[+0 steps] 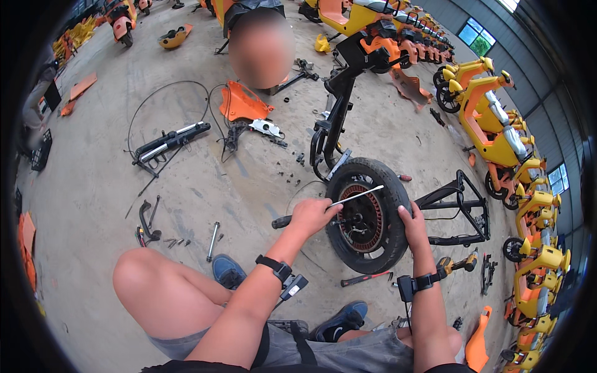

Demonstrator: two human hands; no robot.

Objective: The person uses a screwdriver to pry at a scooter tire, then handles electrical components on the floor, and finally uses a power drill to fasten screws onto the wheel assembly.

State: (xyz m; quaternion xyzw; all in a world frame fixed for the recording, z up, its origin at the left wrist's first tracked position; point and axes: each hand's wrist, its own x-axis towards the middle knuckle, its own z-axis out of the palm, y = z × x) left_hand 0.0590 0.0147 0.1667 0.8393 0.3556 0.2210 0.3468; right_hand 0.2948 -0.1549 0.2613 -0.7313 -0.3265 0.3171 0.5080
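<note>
A scooter wheel (pixel 390 186) with a black tyre stands upright before me, copper windings showing round its hub. My left hand (pixel 311 216) is closed round the shaft of a long screwdriver (pixel 360 195). Its dark handle sticks out to the left of my fist, and the bright tip reaches across the wheel's face to the tyre's upper right. My right hand (pixel 413 225) grips the tyre's right side, thumb in front and fingers mostly hidden. Behind the wheel rises a black scooter frame (pixel 336 118) with a fork and handlebar.
A black tubular frame (pixel 460 211) lies to the right, near a yellow cordless drill (pixel 457 264). A red-handled tool (pixel 367 279) lies below the wheel. Shock absorbers (pixel 171 144), an orange panel (pixel 242 102) and a socket wrench (pixel 213 241) lie leftward. Yellow scooters (pixel 491 137) line the right wall.
</note>
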